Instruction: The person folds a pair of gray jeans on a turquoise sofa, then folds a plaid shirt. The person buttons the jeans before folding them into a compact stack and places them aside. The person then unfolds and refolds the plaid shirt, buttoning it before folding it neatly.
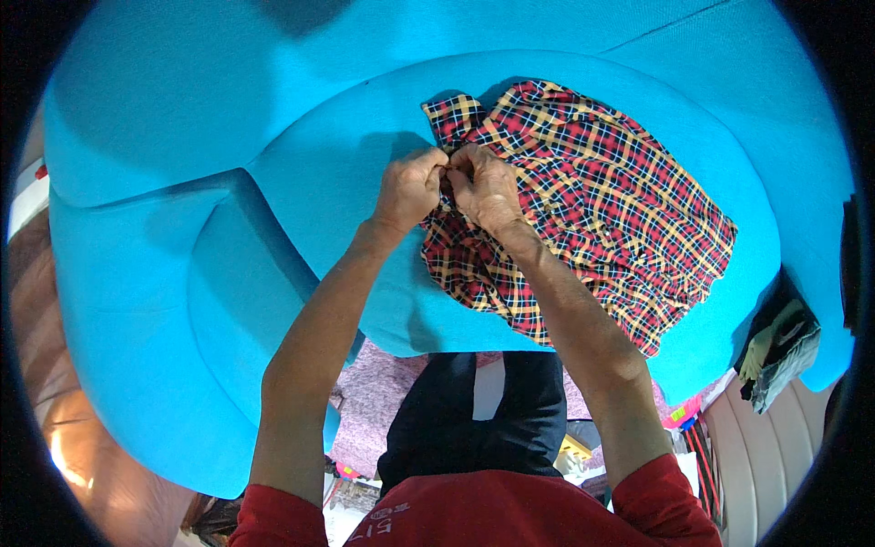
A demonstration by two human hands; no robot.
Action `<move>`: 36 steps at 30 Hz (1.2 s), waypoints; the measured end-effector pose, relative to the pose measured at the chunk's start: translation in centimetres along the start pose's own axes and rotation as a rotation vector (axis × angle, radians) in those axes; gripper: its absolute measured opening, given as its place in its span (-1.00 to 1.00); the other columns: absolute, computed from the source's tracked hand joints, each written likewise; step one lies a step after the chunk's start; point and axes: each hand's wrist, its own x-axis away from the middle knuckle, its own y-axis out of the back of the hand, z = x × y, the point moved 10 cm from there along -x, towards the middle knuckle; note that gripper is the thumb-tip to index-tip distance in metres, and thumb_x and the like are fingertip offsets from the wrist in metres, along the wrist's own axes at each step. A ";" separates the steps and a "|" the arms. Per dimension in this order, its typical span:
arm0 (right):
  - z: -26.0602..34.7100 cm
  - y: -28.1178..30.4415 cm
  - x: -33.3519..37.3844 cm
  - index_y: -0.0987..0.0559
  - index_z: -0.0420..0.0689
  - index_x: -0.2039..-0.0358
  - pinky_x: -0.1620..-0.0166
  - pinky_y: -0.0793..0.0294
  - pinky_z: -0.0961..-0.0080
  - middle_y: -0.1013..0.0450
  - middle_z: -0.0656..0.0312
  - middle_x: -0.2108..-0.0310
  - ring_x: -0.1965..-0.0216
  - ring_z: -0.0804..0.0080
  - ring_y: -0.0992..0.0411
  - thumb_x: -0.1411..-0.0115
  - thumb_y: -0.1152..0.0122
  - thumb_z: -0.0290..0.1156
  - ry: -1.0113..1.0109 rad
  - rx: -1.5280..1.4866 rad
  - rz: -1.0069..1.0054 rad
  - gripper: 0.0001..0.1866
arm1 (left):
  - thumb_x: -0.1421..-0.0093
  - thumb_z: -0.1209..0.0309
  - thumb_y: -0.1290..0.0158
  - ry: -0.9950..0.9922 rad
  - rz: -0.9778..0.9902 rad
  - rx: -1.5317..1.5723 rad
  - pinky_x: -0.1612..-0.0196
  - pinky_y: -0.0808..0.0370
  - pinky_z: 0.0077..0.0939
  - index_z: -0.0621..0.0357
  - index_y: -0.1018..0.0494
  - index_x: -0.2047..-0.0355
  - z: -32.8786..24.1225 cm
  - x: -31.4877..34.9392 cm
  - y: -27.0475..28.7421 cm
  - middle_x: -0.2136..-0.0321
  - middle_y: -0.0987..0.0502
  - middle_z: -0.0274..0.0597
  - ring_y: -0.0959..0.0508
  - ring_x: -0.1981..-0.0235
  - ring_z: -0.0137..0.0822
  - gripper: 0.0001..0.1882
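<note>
A plaid shirt point(592, 201) in red, black, yellow and white lies spread on the blue sofa seat, its collar end toward the left and its hem toward the right. At its left edge, just below the collar point(454, 117), both hands meet. My left hand point(412, 187) is closed, its fingertips pinching the cloth. Beside it, my right hand point(486, 187) also pinches the shirt, thumb against bent fingers. Whether a button sits between the fingertips is hidden.
The blue sofa point(346, 255) has a raised backrest point(164, 100) behind and an armrest-like cushion point(246, 273) at left. Dark and olive clothing point(779, 351) hangs at the right edge. A mauve rug point(365, 410) lies below, with a yellow basket point(574, 451) on the floor.
</note>
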 end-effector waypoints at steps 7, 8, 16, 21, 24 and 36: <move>0.4 0.5 0.1 -0.50 -0.22 0.35 0.41 -0.50 0.33 -0.52 0.02 0.47 0.49 0.18 -0.52 -0.04 -0.15 -0.53 0.007 -0.035 -0.023 -0.87 | -0.10 0.60 -0.03 0.415 0.141 0.297 0.44 -0.45 -0.50 0.31 -0.48 0.24 3.4 0.9 -1.8 0.45 -0.54 -0.17 -0.47 0.48 -0.45 -0.81; -0.5 0.3 0.1 -0.50 -0.22 0.34 0.42 -0.50 0.35 -0.52 0.03 0.48 0.49 0.21 -0.52 -0.05 -0.15 -0.52 -0.081 -0.080 0.020 -0.86 | -0.10 0.59 -0.03 0.480 0.169 0.346 0.42 -0.45 -0.51 0.31 -0.48 0.24 3.7 1.3 -2.0 0.44 -0.53 -0.19 -0.46 0.46 -0.47 -0.81; -1.3 -0.1 0.4 -0.55 -0.22 0.33 0.27 -0.49 0.52 -0.51 0.20 0.41 0.39 0.50 -0.46 -0.07 -0.15 -0.54 -0.292 -0.270 0.171 -0.88 | -0.12 0.53 -0.05 0.719 0.142 0.650 0.25 -0.47 -0.52 0.32 -0.50 0.28 4.3 2.9 -2.6 0.36 -0.53 -0.17 -0.49 0.34 -0.44 -0.84; -2.7 -1.0 0.5 -0.55 -0.20 0.36 0.27 -0.46 0.56 -0.50 0.26 0.40 0.40 0.56 -0.41 -0.05 -0.20 -0.59 -0.324 -0.580 0.169 -0.89 | -0.12 0.47 -0.09 0.870 0.086 0.775 0.12 -0.44 -0.40 0.33 -0.51 0.27 4.1 3.9 -2.5 0.31 -0.52 -0.10 -0.50 0.26 -0.34 -0.81; -2.5 -0.8 0.8 -0.55 -0.19 0.37 0.28 -0.46 0.56 -0.49 0.27 0.41 0.41 0.58 -0.40 -0.05 -0.21 -0.61 -0.342 -0.673 0.168 -0.90 | -0.10 0.43 -0.12 0.955 0.077 0.735 0.06 -0.42 -0.32 0.33 -0.51 0.26 3.5 3.9 -2.1 0.29 -0.52 -0.05 -0.49 0.23 -0.29 -0.77; -1.8 0.0 1.5 -0.59 -0.25 0.30 0.29 -0.44 0.49 -0.52 0.18 0.43 0.43 0.52 -0.42 -0.09 -0.17 -0.49 -0.300 -0.536 0.184 -0.84 | -0.13 0.36 -0.14 0.924 0.107 0.549 0.29 -0.45 -0.47 0.31 -0.54 0.26 1.3 3.6 -0.6 0.39 -0.54 -0.17 -0.49 0.35 -0.46 -0.74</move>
